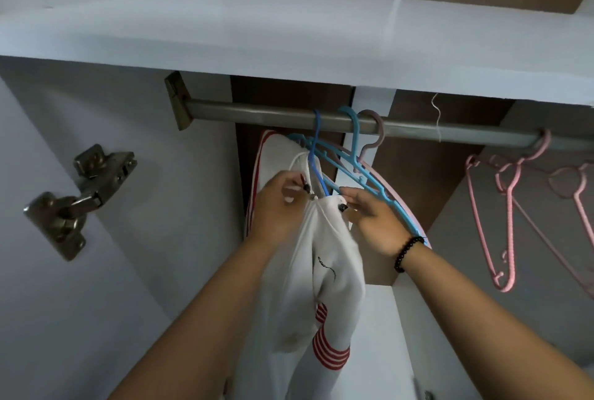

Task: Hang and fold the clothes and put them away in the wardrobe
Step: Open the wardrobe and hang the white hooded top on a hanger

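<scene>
A white jacket (pixel 324 258) with red stripes hangs from a dark blue hanger (pixel 315 145) on the metal wardrobe rail (pixel 257 115). My left hand (pixel 276 206) pinches the left side of its collar near the zip. On the right side of the collar, my right hand (pixel 373 216) pinches the cloth; a black bead bracelet sits on that wrist. Both hands are close together just under the hanger's hook. The jacket's lower part droops between my forearms.
Light blue hangers (pixel 355 155) and a pink hanger (pixel 374 139) hang bare right beside the jacket. More pink hangers (pixel 508 206) hang farther right. A white shelf (pixel 289 33) lies above the rail. The open door's metal hinge (pixel 77 194) is at the left.
</scene>
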The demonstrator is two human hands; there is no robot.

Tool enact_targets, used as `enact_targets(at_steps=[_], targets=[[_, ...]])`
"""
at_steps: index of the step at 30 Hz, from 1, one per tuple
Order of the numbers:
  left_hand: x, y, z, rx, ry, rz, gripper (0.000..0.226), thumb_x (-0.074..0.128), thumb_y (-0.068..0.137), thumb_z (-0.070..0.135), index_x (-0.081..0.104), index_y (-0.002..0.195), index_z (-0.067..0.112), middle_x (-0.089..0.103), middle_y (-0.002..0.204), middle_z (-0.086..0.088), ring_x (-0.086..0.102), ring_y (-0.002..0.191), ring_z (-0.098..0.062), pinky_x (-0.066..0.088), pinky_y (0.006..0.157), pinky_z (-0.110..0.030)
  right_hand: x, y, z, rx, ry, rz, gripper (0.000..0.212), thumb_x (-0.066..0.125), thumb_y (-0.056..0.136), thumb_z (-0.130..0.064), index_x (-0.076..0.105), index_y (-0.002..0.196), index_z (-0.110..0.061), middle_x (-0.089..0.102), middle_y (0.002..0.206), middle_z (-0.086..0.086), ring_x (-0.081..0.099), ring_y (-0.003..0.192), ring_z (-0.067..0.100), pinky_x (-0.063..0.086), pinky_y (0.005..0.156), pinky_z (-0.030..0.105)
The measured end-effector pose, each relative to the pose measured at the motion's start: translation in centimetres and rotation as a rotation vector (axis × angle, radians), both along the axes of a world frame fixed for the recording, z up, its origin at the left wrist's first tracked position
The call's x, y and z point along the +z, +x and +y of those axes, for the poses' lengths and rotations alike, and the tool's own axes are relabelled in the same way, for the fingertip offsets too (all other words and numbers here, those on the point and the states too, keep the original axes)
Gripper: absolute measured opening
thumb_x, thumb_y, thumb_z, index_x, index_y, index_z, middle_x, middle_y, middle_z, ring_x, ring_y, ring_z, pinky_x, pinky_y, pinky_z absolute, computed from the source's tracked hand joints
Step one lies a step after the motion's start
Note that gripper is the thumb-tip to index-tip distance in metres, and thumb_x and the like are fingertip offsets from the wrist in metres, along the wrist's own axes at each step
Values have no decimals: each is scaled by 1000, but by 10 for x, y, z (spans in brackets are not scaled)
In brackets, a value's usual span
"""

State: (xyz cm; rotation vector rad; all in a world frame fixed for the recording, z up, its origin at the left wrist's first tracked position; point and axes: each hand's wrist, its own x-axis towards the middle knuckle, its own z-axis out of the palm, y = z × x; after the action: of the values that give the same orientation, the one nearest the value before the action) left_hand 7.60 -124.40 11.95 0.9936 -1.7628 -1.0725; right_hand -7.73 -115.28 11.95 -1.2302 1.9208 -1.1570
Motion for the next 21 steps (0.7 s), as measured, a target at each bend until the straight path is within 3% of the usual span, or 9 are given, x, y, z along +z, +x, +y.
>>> enact_targets(at_steps=[2, 4, 7, 10, 13, 15, 17, 21], targets=[[23, -12, -10, -44, 26, 22, 21, 64, 87, 9, 62, 108, 15, 60, 97, 13, 57, 76, 6, 42, 61, -1, -2, -5, 0, 99, 51, -218, 25, 59, 91, -9, 60, 111, -23, 64, 109, -2, 59, 104, 15, 46, 95, 31], [33, -24, -23, -76, 83, -28, 20, 65, 89, 16, 63, 109, 17, 62, 101, 11, 60, 80, 2, 49, 68, -8, -8, -11, 2, 160, 139, -232, 17, 67, 86, -14, 62, 102, -15, 66, 102, 2, 61, 96, 17, 47, 90, 33], [40, -35, -42, -72, 153, -81, 17, 67, 86, 16, 71, 102, 11, 72, 99, -5, 68, 93, -20, 55, 89, -35, -15, -20, 6, 136, 195, 10, 32, 75, 79, -24, 61, 98, -3, 64, 92, 6, 59, 86, 20, 47, 82, 31], [47, -44, -53, -102, 164, -178, 18, 73, 82, 19, 73, 97, 9, 74, 95, -11, 70, 86, -23, 55, 85, -33, -1, -29, 8, 13, 70, 334, 25, 77, 77, -20, 64, 93, -6, 63, 88, 2, 57, 80, 15, 45, 70, 17], [56, -55, -56, -125, 76, -231, 1, 73, 79, 15, 72, 79, 15, 74, 86, -12, 70, 82, -26, 56, 86, -41, 16, -36, 6, -5, -46, 690, 12, 74, 76, -9, 66, 85, -11, 60, 88, 2, 58, 84, 21, 47, 71, 30], [58, -61, -54, -118, 6, -288, 5, 70, 79, 10, 71, 76, 15, 73, 84, -13, 70, 87, -29, 55, 87, -40, 25, -36, 4, -47, -150, 848, 20, 70, 71, 5, 68, 77, -13, 62, 85, 3, 61, 81, 26, 53, 72, 40], [58, -65, -52, -102, -37, -279, 5, 69, 79, 7, 72, 80, 11, 73, 85, -14, 70, 88, -28, 55, 87, -39, 34, -29, 4, -58, -297, 1033, 27, 69, 63, 15, 70, 72, -10, 63, 75, 5, 63, 70, 28, 57, 68, 39], [55, -74, -45, -226, -107, -337, 5, 70, 81, 8, 74, 82, 5, 73, 78, -14, 71, 77, -24, 57, 82, -40, 13, 6, -1, 159, -514, 1262, 13, 69, 74, 2, 69, 67, -10, 63, 68, 5, 62, 64, 23, 49, 66, 29]])
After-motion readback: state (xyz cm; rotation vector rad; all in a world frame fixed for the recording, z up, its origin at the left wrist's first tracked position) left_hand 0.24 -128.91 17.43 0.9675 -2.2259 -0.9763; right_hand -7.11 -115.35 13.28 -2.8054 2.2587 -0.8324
